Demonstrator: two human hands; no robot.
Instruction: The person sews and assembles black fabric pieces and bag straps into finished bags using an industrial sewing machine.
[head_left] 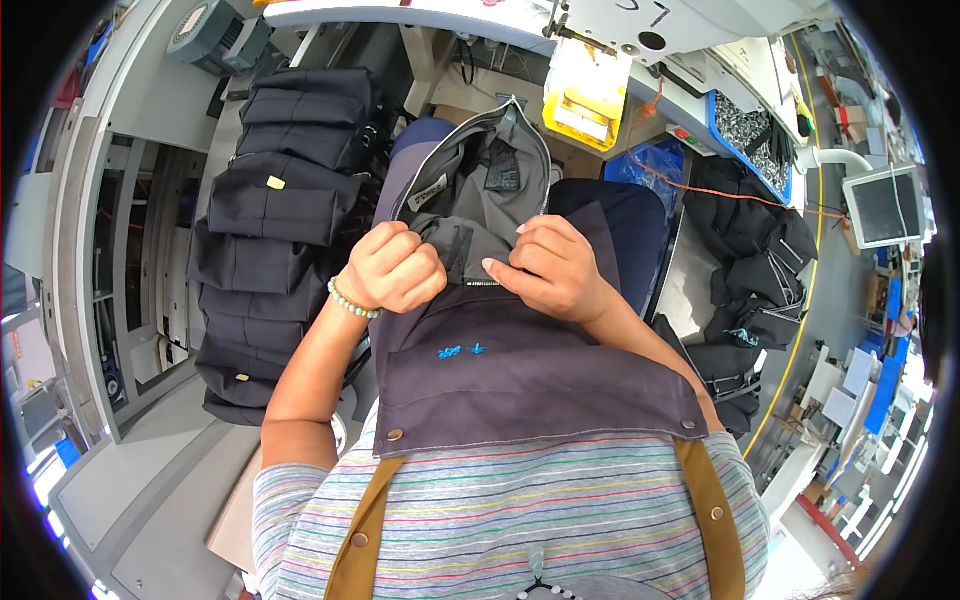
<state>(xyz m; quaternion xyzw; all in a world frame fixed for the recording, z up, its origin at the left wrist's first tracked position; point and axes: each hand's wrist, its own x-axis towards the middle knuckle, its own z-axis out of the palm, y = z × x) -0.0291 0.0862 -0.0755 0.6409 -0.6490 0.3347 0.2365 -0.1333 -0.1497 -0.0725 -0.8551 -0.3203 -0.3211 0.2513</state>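
A dark fabric bag (pixel 505 215) with a grey lining rests on my lap, its zippered mouth spread toward me. Inside it I see a light label near the left edge and a dark mesh patch at the far side. My left hand (pixel 398 270), closed in a fist, grips the near left edge of the mouth. On the opposite edge, my right hand (pixel 557 268) is closed with curled fingers, the thumb pointing inward along the lining. A short stretch of zipper teeth shows between the hands. The fabric under the fingers is hidden.
Black bags (pixel 270 200) lie in an overlapping row to my left. More black bags with zippers (pixel 755 260) are heaped at right. Ahead stand a white machine (pixel 690 25), a yellow bin (pixel 587 95) and a blue tray of small parts (pixel 750 145). An orange cord (pixel 740 193) crosses at right.
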